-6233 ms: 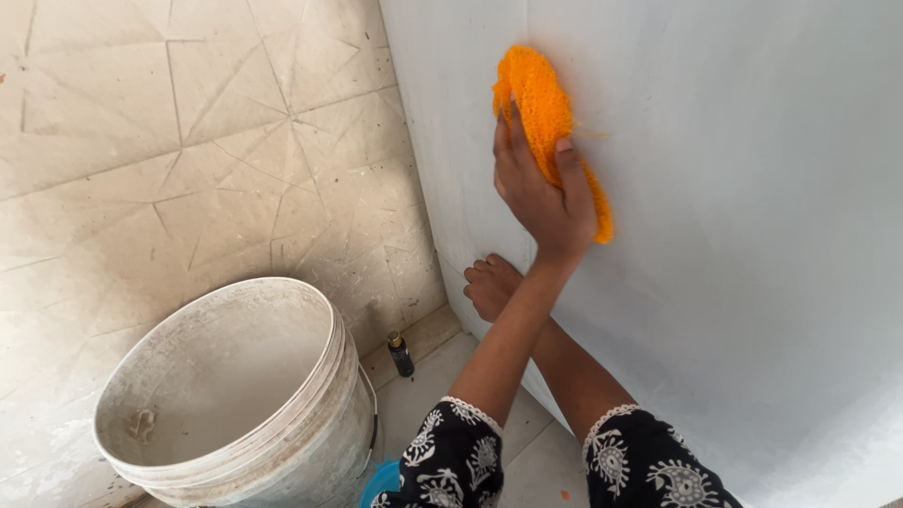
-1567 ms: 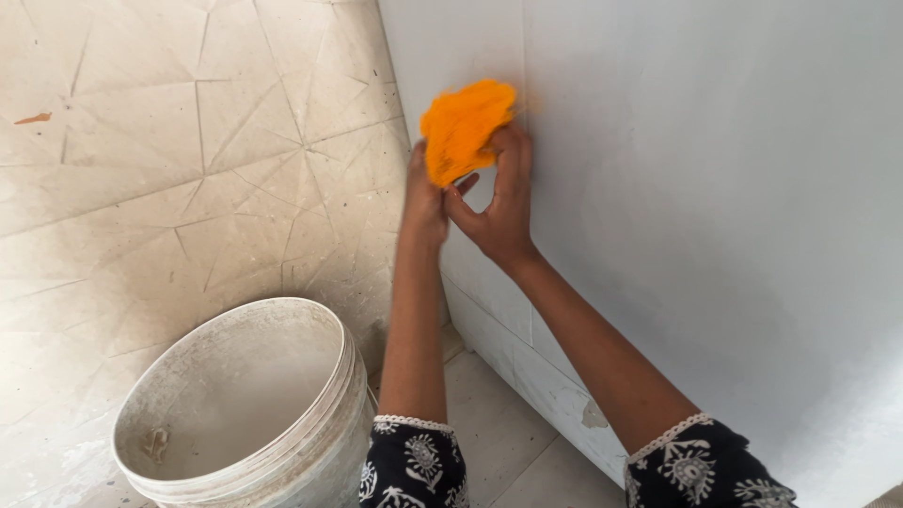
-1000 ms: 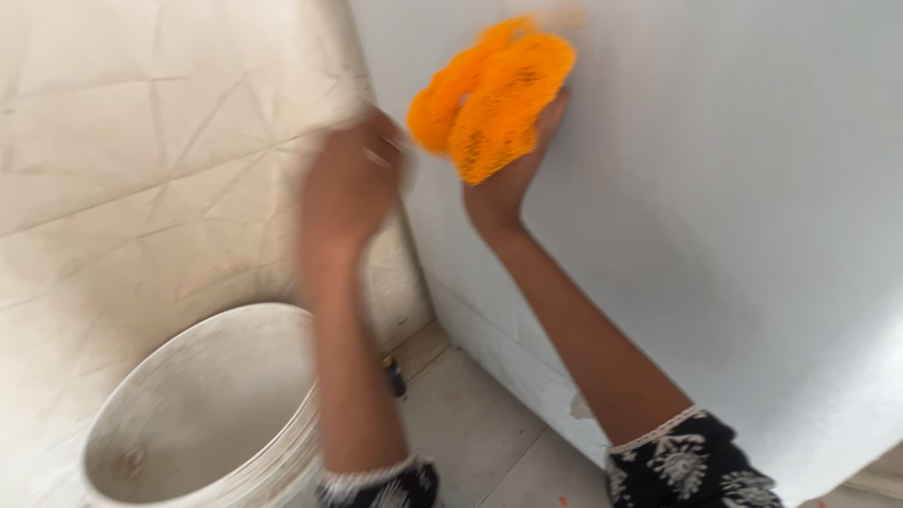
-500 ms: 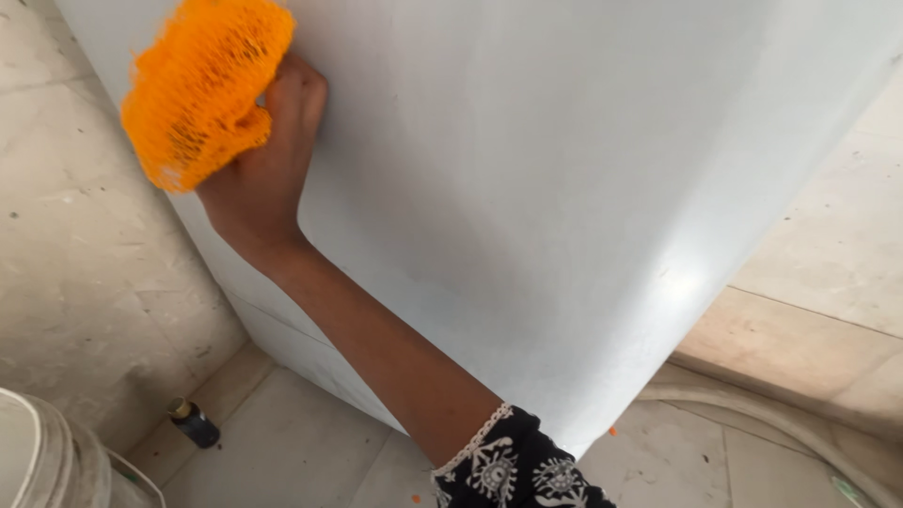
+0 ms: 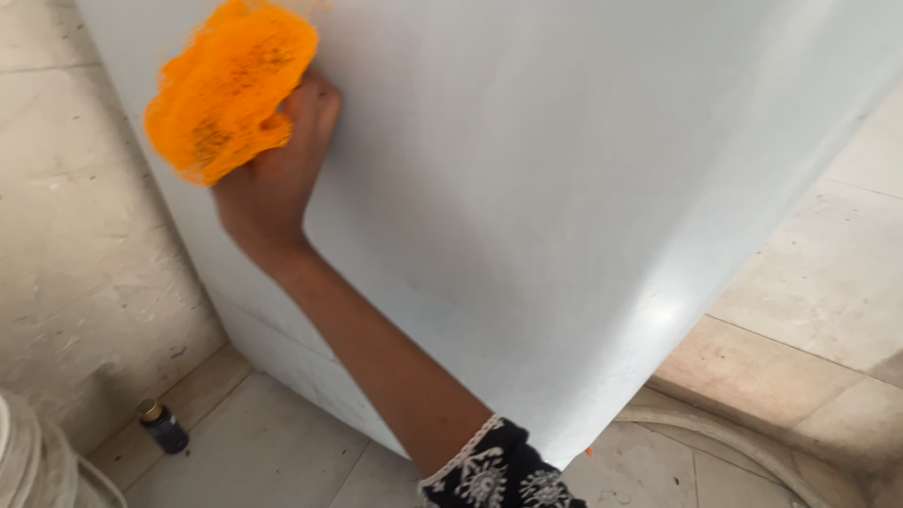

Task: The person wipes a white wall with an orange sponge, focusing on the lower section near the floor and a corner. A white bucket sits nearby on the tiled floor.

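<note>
My right hand (image 5: 273,183) grips an orange mesh scrubber (image 5: 230,89) and presses it against a smooth pale grey-blue panel (image 5: 564,188), near the panel's upper left corner. The scrubber is bunched up and has dark smudges on it. My forearm reaches up from the lower middle, with a black sleeve with a white pattern (image 5: 499,470) at the bottom edge. My left hand is out of sight.
A small dark bottle with a gold cap (image 5: 162,426) stands on the floor tiles (image 5: 273,452) by the stained tiled wall (image 5: 66,235). The rim of a white bucket (image 5: 28,461) shows at the bottom left. A stone step (image 5: 752,367) lies to the right.
My left hand let go of the scrubber and left the view. The view swung right, so the bucket slid to the corner. My right hand still holds the scrubber on the panel.
</note>
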